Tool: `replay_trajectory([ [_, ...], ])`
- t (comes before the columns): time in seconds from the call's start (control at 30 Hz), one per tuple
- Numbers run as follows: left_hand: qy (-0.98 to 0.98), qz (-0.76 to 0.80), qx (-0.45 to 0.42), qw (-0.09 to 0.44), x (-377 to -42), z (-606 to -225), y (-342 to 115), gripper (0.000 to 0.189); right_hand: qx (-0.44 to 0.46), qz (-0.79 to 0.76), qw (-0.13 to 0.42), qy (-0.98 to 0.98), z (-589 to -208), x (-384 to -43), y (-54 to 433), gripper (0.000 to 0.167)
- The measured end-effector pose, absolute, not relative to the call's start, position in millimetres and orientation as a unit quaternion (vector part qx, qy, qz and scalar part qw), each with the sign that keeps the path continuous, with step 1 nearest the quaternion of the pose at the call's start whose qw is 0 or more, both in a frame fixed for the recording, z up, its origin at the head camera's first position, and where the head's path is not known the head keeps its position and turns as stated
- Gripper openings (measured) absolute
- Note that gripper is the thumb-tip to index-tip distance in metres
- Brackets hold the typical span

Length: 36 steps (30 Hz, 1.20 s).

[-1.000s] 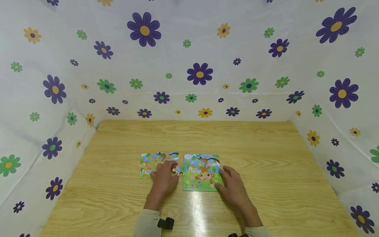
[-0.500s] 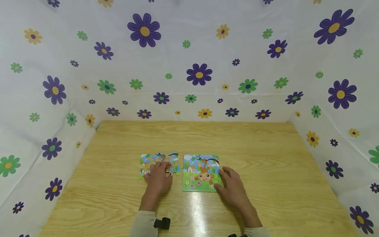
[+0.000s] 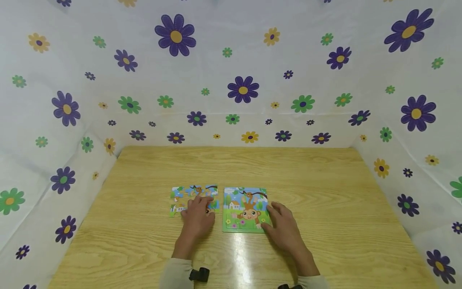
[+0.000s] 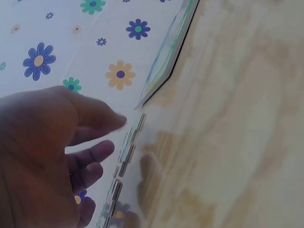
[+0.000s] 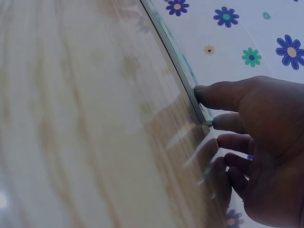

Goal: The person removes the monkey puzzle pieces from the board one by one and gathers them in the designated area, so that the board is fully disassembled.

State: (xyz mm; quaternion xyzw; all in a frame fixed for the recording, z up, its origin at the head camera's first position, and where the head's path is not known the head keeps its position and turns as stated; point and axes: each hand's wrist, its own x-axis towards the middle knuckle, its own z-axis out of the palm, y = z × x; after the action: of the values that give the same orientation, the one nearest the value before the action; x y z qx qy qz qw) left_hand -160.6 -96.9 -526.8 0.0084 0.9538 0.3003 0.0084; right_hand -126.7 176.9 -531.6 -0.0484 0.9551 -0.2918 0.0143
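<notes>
A square jigsaw puzzle showing a monkey hanging from a branch lies flat on the table. To its left, a narrow gap away, sits a group of loose puzzle pieces in rough rows. My left hand is over the near part of that group and hides several pieces. In the left wrist view its fingers are bent and spread, close to the flat pieces, with nothing between them. My right hand touches the right side of the puzzle, thumb at its edge near the corner.
The wood-grain table is glossy and reflects light in front of the puzzle. White cloth with purple, green and yellow flowers encloses the back and both sides. Each wrist wears a black strap over a light sleeve.
The piece under my left hand, beside the puzzle a second ago, has moved left into the loose group. My left hand went left with it, then slightly right. The right hand stayed put.
</notes>
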Motion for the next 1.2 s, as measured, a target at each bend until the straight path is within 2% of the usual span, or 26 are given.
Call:
replay_trajectory([
  [0.17, 0.949, 0.303, 0.081, 0.013, -154.5, -528.8, -88.0, 0.033, -0.052, -0.284, 0.007, 0.957, -531.9, -127.0, 176.1, 0.059],
  [0.43, 0.952, 0.275, 0.132, 0.039, -146.7, -530.8, -78.7, 0.043, -0.060, -0.283, -0.003, 0.957, -532.5, -125.5, 174.1, 0.059],
  [0.6, 0.956, 0.256, 0.135, 0.040, -144.6, -530.8, -75.8, 0.042, -0.054, -0.285, -0.017, 0.957, -530.3, -123.5, 169.2, 0.055],
  [0.8, 0.957, 0.256, 0.129, 0.038, -143.5, -530.8, -73.2, 0.035, -0.096, -0.267, -0.044, 0.958, -526.0, -117.5, 159.3, 0.035],
  [0.97, 0.959, 0.250, 0.126, 0.035, -141.8, -530.3, -71.9, 0.033, -0.126, -0.265, -0.030, 0.955, -525.2, -114.8, 154.6, 0.026],
  [1.2, 0.960, 0.250, 0.120, 0.038, -141.4, -527.7, -69.5, 0.033, -0.133, -0.248, -0.032, 0.959, -524.8, -113.5, 151.9, 0.027],
])
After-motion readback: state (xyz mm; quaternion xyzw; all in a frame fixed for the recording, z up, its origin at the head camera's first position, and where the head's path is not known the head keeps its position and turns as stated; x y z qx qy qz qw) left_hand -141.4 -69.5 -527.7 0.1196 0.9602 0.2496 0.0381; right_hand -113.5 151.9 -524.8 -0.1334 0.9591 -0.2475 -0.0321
